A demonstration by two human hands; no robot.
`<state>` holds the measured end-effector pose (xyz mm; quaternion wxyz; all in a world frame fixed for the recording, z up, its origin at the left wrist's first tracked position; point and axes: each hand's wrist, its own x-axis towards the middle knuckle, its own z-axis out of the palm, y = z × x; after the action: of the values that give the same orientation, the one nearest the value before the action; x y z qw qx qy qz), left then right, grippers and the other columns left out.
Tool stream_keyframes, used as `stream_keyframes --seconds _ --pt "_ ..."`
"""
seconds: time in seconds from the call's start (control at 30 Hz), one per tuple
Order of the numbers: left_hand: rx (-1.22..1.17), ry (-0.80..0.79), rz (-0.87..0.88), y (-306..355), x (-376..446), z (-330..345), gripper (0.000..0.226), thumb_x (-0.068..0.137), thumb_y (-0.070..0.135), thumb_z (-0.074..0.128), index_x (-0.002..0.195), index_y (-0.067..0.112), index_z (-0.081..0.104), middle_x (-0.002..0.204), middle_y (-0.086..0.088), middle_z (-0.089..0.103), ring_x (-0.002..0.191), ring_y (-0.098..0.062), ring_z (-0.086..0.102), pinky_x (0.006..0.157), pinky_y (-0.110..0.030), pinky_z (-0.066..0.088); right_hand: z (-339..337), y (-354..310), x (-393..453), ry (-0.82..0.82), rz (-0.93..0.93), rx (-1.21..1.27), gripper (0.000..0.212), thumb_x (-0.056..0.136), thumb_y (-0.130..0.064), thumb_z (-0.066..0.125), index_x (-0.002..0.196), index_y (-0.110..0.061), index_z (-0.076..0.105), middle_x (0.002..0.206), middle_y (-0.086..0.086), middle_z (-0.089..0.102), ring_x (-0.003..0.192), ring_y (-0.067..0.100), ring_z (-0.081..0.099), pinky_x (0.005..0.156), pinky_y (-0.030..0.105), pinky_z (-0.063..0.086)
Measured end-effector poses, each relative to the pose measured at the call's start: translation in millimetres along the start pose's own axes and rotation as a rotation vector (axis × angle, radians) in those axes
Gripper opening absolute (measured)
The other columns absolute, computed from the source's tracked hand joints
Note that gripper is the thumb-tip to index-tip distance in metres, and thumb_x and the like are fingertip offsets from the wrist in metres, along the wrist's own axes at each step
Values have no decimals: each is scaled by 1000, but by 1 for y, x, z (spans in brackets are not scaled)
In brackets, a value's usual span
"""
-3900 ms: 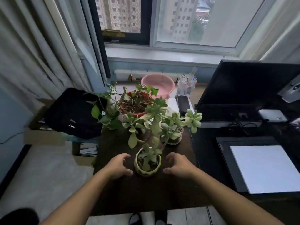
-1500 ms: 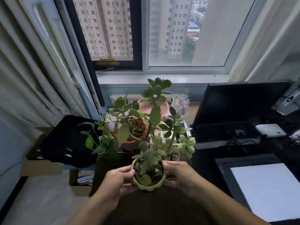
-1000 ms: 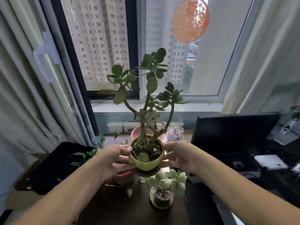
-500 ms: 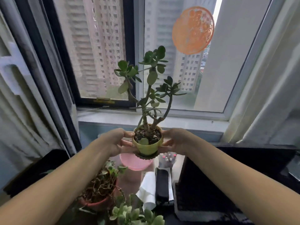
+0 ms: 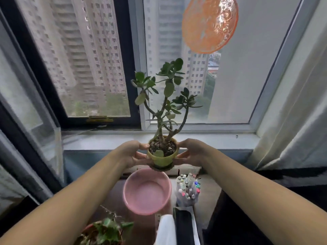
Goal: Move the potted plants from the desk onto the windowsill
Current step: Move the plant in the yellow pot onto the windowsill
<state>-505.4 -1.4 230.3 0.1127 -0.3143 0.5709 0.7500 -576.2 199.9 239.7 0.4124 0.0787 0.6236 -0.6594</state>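
The yellow-green pot had advanced toward the windowsill; left hand and right hand fingers pinched its walls, sparing top-heavy, brittle stems.

Small yellow-green glazed pot feels smooth, glossy; gritty soil on top. Round pink plastic basin matt. Grey windowsill smooth.

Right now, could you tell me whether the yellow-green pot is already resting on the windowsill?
No, both hands, left hand and right hand, hold the yellow-green pot in the air before the windowsill.
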Motion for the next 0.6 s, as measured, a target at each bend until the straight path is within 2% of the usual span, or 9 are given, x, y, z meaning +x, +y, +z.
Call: stream_keyframes --seconds 0.07,0.17,0.3,0.37,0.43,0.5,0.6 --pt "1 -13 17 7 24 0 18 94 0 47 105 1 62 107 -29 60 97 -40 64 66 -45 62 -2 -7 22 -8 -10 25 14 99 -2 43 105 2 54 99 26 55 98 39 60 86 48 56" --pt "-18 -16 19 15 63 -2 21 93 -2 48 107 2 63 115 -29 58 104 -40 63 68 -46 62 -7 -18 57 20 -17 51 15 96 0 44 107 3 55 100 26 54 99 38 60 79 49 59" --pt "-67 -4 4 25 109 -4 26 92 -3 49 113 -1 63 121 -29 53 107 -40 64 71 -47 62 -15 -31 106 52 -3 72 24 94 0 47 117 5 55 106 28 51 98 40 61 91 50 56" --pt "-59 -3 14 29 129 -4 25 92 -2 49 113 -2 63 123 -30 54 102 -38 65 63 -41 63 -20 -38 129 76 -31 23 30 93 0 48 122 5 55 113 29 51 98 40 61 90 48 58" --pt "-31 -6 35 33 149 -3 24 93 -2 48 110 0 64 123 -30 56 99 -35 64 60 -38 63 -25 -43 151 77 -44 10 26 93 -1 50 118 1 57 123 32 51 105 41 62 88 46 59" --pt "2 -6 57 36 169 -4 23 94 0 46 105 3 66 124 -27 57 102 -33 62 64 -38 63 -30 -47 174 71 -39 5 23 93 -3 51 115 -1 58 126 35 50 115 42 60 93 46 57" --pt "25 10 54 37 196 -5 24 94 1 46 107 4 67 121 -27 58 103 -33 63 69 -38 63 -37 -50 206 63 -25 7 26 94 -5 50 117 -3 60 129 36 48 116 44 59 94 46 57"
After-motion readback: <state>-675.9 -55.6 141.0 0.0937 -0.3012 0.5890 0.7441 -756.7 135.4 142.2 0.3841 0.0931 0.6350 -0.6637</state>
